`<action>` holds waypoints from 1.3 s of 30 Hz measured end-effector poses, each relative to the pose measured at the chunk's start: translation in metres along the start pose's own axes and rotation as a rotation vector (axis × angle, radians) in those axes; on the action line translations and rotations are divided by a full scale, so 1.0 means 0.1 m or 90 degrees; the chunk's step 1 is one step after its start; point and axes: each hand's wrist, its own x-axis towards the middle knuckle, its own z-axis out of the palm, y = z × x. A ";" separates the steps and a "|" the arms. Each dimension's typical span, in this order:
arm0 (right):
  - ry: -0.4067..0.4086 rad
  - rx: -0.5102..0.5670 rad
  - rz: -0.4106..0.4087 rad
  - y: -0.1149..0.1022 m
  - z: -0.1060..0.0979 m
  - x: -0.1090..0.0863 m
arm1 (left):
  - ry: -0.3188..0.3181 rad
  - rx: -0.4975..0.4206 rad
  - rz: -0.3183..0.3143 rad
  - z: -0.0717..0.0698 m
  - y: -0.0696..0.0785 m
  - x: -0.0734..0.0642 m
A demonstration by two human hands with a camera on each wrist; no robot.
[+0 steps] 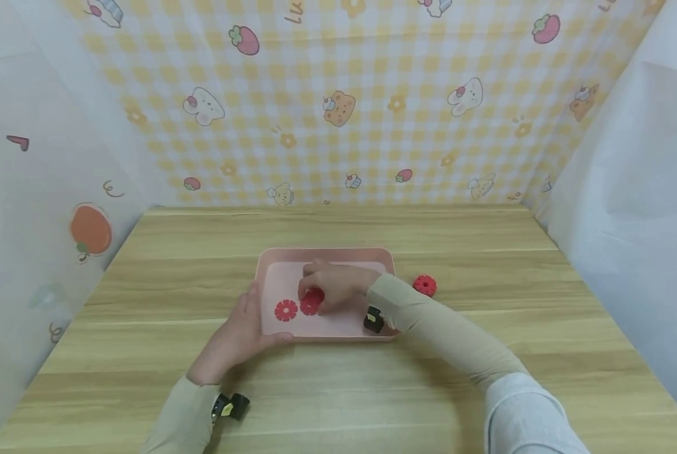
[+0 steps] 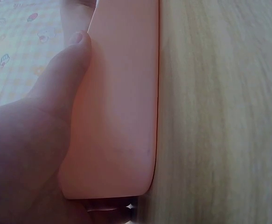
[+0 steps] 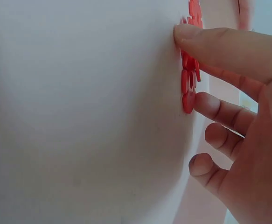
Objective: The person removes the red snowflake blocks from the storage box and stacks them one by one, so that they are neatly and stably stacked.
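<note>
A shallow pink tray (image 1: 327, 254) sits on the table in the head view. My left hand (image 1: 239, 334) grips its near left corner, thumb along the near rim and fingers around the left side. In the left wrist view, the thumb (image 2: 82, 44) lies over the rim of the tray wall (image 2: 122, 93). Inside the tray, my right hand (image 1: 338, 287) pinches a red notched disc (image 1: 310, 305) low over the floor. The right wrist view shows thumb and index finger at a cluster of red discs (image 3: 188, 100). Another flat red disc (image 1: 279, 311) lies to the left.
Right of the tray, a small stack of red notched discs (image 1: 421, 291) stands on the wooden table (image 1: 174, 271). A yellow checked cloth (image 1: 372, 139) hangs behind the table. White sheets (image 1: 628, 189) flank both sides.
</note>
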 end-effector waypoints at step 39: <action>0.066 0.091 0.149 0.10 -0.27 -0.50 | 0.003 0.004 0.010 0.00 0.01 0.00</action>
